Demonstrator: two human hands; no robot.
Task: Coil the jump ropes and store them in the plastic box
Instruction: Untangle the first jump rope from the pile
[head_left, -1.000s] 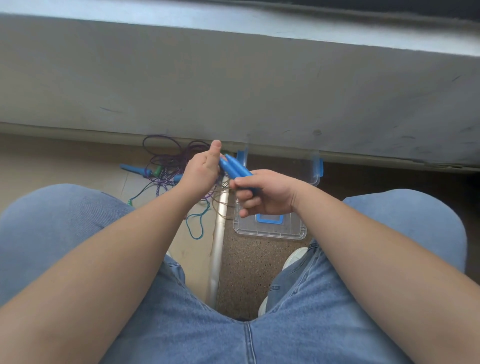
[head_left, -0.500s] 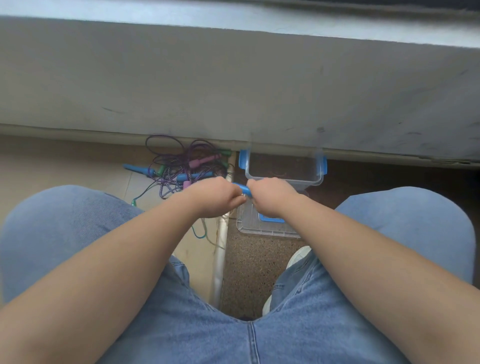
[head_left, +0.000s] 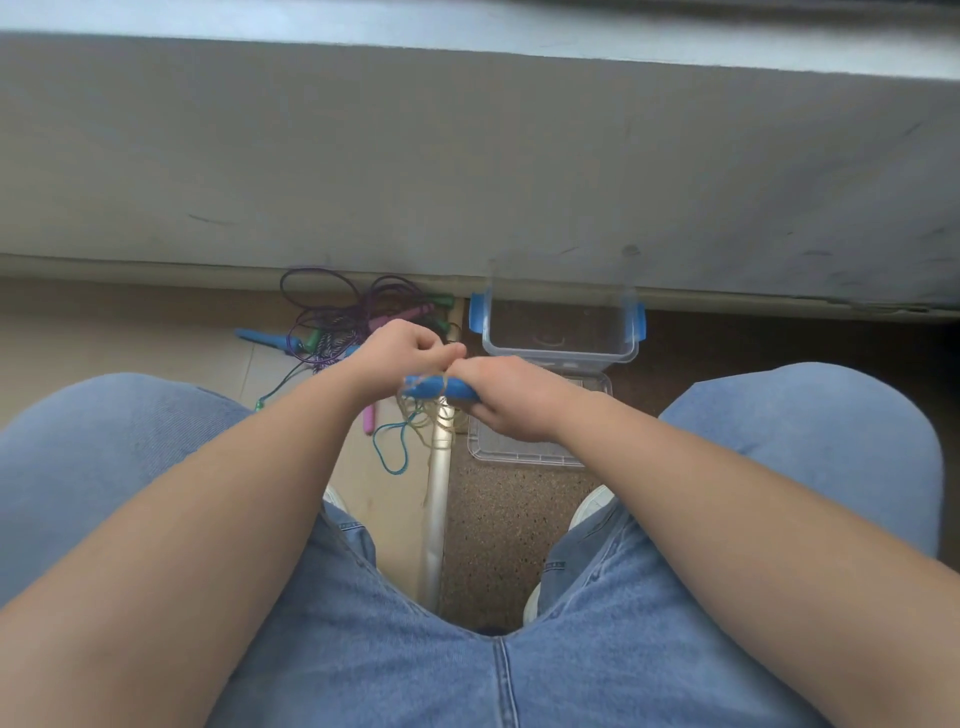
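Note:
My right hand (head_left: 506, 397) grips the blue handles (head_left: 434, 387) of a jump rope, held level between my knees. A thin tan cord is wound around the handles, and loops of it hang below. My left hand (head_left: 400, 356) pinches that cord just above the handles, next to my right thumb. Beyond my hands, a clear plastic box (head_left: 558, 353) with blue clips stands open on the floor against the wall. Its clear lid (head_left: 524, 449) lies flat in front of it, partly under my right hand. A tangle of purple, green and blue jump ropes (head_left: 337, 325) lies on the floor left of the box.
A grey wall (head_left: 467, 156) rises right behind the box and ropes. My knees in blue jeans (head_left: 130, 441) flank the working space, with my shoes below. A pale metal strip (head_left: 436, 509) runs along the floor between tile and speckled flooring. A teal cord loop (head_left: 392, 447) lies nearby.
My hands dropped from chest height toward the floor, and the handles turned level. My left hand moved from beside the handles to above them, pinching the cord now wound around them.

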